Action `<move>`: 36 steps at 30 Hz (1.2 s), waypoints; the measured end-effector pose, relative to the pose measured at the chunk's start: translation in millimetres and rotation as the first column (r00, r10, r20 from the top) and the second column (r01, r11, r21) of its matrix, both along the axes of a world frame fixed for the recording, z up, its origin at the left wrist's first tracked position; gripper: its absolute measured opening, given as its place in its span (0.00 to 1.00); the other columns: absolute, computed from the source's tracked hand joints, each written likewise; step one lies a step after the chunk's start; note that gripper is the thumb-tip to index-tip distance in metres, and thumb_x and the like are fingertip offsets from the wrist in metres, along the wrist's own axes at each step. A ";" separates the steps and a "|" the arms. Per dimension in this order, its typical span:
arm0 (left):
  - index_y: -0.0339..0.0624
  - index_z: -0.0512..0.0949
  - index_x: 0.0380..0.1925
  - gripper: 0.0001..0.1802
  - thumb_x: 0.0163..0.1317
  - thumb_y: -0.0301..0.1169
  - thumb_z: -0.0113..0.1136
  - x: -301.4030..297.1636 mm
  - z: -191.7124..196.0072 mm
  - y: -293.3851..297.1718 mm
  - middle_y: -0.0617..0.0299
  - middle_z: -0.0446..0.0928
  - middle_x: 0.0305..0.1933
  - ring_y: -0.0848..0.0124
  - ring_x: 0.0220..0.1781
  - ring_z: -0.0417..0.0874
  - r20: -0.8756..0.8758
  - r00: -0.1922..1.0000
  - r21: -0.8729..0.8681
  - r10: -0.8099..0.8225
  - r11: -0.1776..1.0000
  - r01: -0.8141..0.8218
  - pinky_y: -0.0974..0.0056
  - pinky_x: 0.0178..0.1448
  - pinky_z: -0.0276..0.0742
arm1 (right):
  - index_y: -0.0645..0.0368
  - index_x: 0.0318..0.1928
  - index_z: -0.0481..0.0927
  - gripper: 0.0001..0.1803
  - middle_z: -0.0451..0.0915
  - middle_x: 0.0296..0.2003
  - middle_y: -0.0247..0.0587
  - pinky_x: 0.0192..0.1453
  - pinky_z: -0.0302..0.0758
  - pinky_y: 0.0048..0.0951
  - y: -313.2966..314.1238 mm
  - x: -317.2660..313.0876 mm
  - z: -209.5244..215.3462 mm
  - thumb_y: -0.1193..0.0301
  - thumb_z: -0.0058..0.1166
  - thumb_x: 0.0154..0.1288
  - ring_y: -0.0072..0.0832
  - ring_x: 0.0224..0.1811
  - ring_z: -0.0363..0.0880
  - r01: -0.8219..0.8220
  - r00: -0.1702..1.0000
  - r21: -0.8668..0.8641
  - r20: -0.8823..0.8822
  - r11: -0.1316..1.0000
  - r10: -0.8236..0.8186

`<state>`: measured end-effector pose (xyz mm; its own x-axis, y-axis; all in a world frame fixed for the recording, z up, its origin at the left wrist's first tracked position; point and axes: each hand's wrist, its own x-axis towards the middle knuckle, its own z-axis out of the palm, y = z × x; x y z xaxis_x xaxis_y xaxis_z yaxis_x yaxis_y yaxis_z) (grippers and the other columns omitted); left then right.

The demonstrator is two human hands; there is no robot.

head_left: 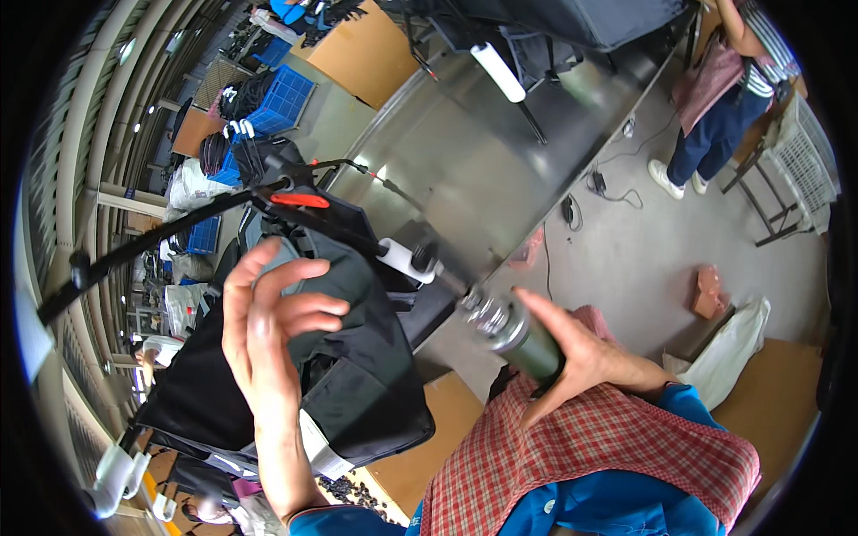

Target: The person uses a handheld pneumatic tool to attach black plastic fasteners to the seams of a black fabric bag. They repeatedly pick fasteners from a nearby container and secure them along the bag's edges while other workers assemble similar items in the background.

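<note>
Green tool (522, 339) slants in the right hand (585, 359), nose pointing upper left.

left hand (265, 335) raised, half-curled, right hand (581, 355) clasping

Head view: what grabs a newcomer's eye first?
The dark green, metal-nosed tool in the right hand, right of centre. Next, the open left hand, raised before black fabric left of centre. Above it, a bright red part on the black pole.
</note>
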<state>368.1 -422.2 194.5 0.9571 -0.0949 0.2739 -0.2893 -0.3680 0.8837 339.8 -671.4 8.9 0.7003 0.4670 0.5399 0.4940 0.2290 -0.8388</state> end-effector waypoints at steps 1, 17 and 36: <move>0.33 0.70 0.53 0.22 0.67 0.39 0.54 12.2 -9.8 -2.0 0.50 0.79 0.44 0.65 0.39 0.84 -0.068 0.997 0.181 0.028 0.983 -0.015 0.63 0.42 0.82 | 0.63 0.73 0.42 0.73 0.55 0.69 0.56 0.69 0.64 0.40 -10.2 4.6 -1.9 0.56 0.81 0.32 0.44 0.68 0.62 0.033 0.999 0.007 -0.037 0.999 -0.032; 0.44 0.82 0.21 0.08 0.53 0.35 0.63 3.0 41.9 41.0 0.59 0.78 0.21 0.63 0.33 0.80 -0.398 0.914 0.850 -0.081 -0.408 0.334 0.60 0.50 0.72 | 0.67 0.72 0.39 0.75 0.44 0.73 0.51 0.75 0.48 0.37 4.4 22.7 -31.2 0.60 0.82 0.30 0.37 0.75 0.46 -0.125 0.930 0.307 -0.295 0.943 0.219; 0.40 0.68 0.61 0.31 0.63 0.49 0.52 -99.8 -40.8 263.0 0.44 0.77 0.53 0.56 0.59 0.75 -0.294 0.869 0.823 0.398 -0.357 0.442 0.54 0.74 0.53 | 0.51 0.74 0.32 0.77 0.70 0.49 0.51 0.30 0.78 0.31 107.3 -28.3 -43.4 0.81 0.78 0.29 0.31 0.36 0.77 -0.081 0.812 0.777 -0.312 0.625 0.494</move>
